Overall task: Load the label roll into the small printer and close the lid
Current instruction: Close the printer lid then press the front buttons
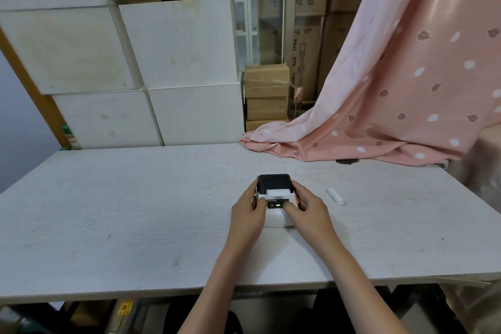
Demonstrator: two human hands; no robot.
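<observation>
Boxes [130,62], big and white, are stacked in the upper left of the frame, with brown boxes [267,95] beside them near the top middle. On the right side hangs a pink curtain [406,76] with leaf spots, and its bottom end lies on the far edge of the table [108,211]. That table is wide and pale and fills the middle of the frame. Near the middle of it sits the printer [274,199], small and white with a black lid [273,182] at the back. The lid looks down, and a bit of white label [276,192] shows just in front of it. A small green light [278,205] glows on the printer's front. The left hand [248,214] grips the printer's left side, with its thumb on the top. The right hand [307,210] grips the right side, with its thumb on the front near the light. A little orange bit [297,199] peeks out by the right fingers. A small white strip [335,196] lies on the table to the right of the printer, apart from it.
</observation>
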